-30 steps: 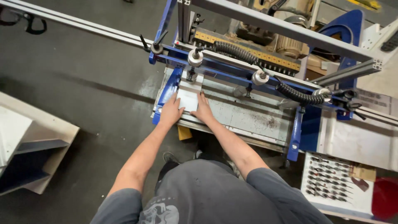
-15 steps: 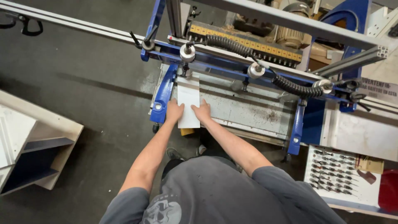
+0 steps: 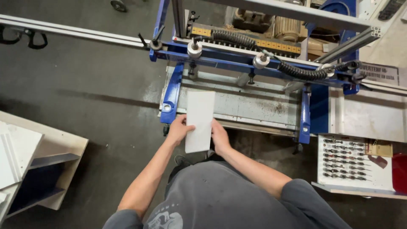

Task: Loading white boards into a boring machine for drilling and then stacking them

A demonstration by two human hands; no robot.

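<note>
Now both hands, left [image 3: 179, 129] and right [image 3: 220, 138], gripping white rectangular panel [image 3: 200, 121] on grey machine bed [image 3: 254, 104].

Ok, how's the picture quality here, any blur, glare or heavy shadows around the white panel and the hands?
Head view: sharp overall, no motion blur on the left hand, right hand or white panel; even overhead light, the panel bright but not blown out; a soft dark shadow streak crosses the floor; straight rails bow slightly toward the edges.

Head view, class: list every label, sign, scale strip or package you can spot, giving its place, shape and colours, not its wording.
Paper sign: right of the blue machine frame, pale rectangle, dark print.
Scale strip: along the machine's rear rail, long yellow band, dark marks.
Brown card: on the white bit tray's right end, small rectangle.
</note>
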